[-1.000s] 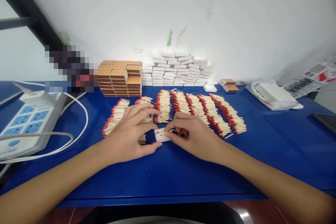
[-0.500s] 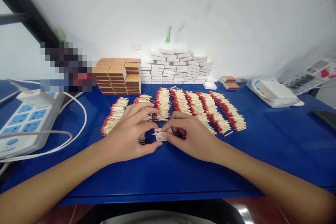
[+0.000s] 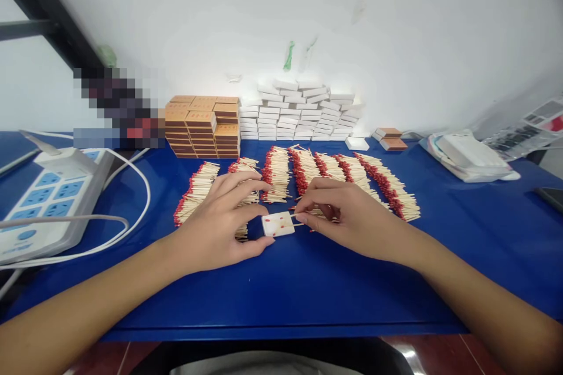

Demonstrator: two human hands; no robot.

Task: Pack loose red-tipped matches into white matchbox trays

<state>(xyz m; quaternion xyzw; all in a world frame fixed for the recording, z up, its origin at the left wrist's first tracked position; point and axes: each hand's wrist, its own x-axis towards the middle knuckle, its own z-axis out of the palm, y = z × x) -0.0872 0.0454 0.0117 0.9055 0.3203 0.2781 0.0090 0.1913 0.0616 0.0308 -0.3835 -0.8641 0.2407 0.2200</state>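
A small white matchbox tray (image 3: pixel 278 224) lies on the blue table, with a few red match heads showing on it. My left hand (image 3: pixel 229 217) curves round its left end, thumb and index finger at its edges. To its right, my right hand (image 3: pixel 338 217) pinches matchsticks whose pale ends show by the tray's right edge. Rows of red-tipped matches (image 3: pixel 277 173) lie behind and beneath both hands. More matches (image 3: pixel 391 187) fan out on the right.
Brown matchboxes (image 3: pixel 202 129) are stacked at the back left, beside piled white trays (image 3: pixel 303 111). Two brown boxes (image 3: pixel 390 139) sit farther right. A power strip (image 3: pixel 53 199) with white cables is at the left, a white packet (image 3: pixel 470 155) at the right.
My right hand has moved right, off the tray, uncovering more of it. My left hand stays at the tray's left end. The view has shifted slightly.
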